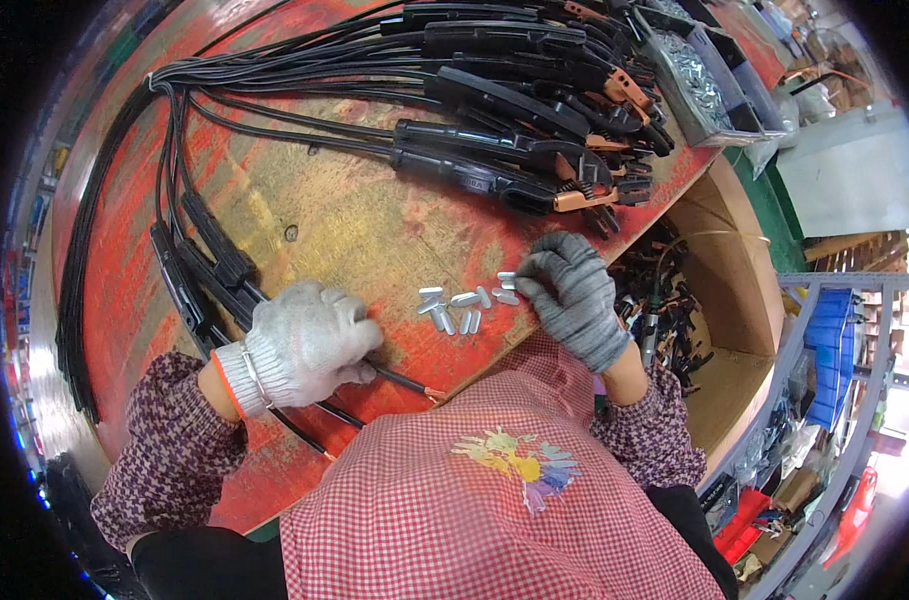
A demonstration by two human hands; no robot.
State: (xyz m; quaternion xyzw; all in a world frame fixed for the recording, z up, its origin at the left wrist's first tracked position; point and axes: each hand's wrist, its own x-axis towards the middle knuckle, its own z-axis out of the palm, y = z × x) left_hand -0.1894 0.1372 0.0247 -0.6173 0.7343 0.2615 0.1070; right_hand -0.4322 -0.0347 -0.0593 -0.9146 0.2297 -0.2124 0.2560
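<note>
My left hand (pixel 314 340), in a white knitted glove, is closed around a black cable (pixel 402 379) near the table's front edge. The cable's stripped copper end (pixel 435 395) sticks out to the right of the fingers. Below it, a second black cable (pixel 339 413) points toward the apron. My right hand (pixel 574 300), in a grey glove, has its fingers bent and drawn together at the right side of several small silver metal sleeves (pixel 464 299). Whatever lies between its fingertips is hidden. Two black clamp handles (pixel 214 255) lie just beyond my left hand.
A bundle of black cables with black and copper-coloured clamps (pixel 514 150) spreads across the far table (pixel 314 220). Grey bins (pixel 699 85) of metal parts stand at the far right. Past the right edge, an open cardboard box (pixel 739 300) holds more clamps, beside a grey rack (pixel 844 400).
</note>
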